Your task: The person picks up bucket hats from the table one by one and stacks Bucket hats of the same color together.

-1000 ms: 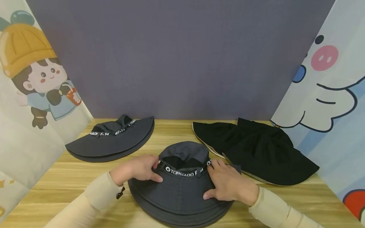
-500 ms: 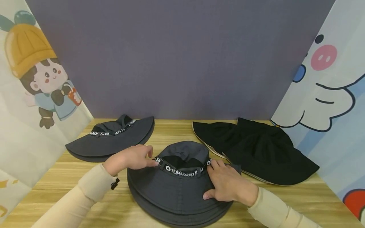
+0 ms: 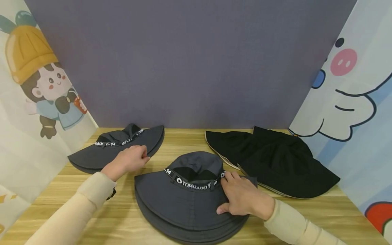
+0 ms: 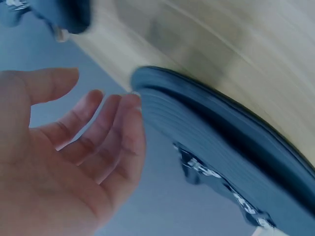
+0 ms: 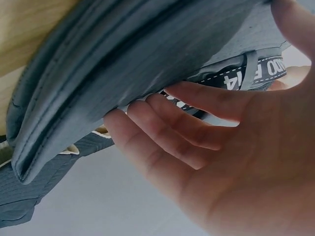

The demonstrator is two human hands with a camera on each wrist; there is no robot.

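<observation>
A dark grey bucket hat [image 3: 177, 207] with a black-and-white lettered band lies at the front middle, and its layered brim faces the person. My right hand [image 3: 243, 194] rests on the right side of that brim, fingertips by the band and thumb on the fabric. The right wrist view shows those fingers [image 5: 162, 152] extended along the brim. Towards the back left lies a similar grey hat [image 3: 92, 156]. My left hand [image 3: 128, 161] overlaps its front brim in the head view, fingers loosely bent. Nothing is between the left fingers [image 4: 130, 142] in the left wrist view.
Two overlapping black hats [image 3: 275, 166] with pale edging lie on the right side of the wooden table [image 3: 306, 221]. A grey panel [image 3: 196, 68] closes off the back. Cartoon-printed sheets [image 3: 18, 136] border both sides.
My left hand has left the front hat's left side and moved back and left to the other grey hat. My right hand stays on the front hat.
</observation>
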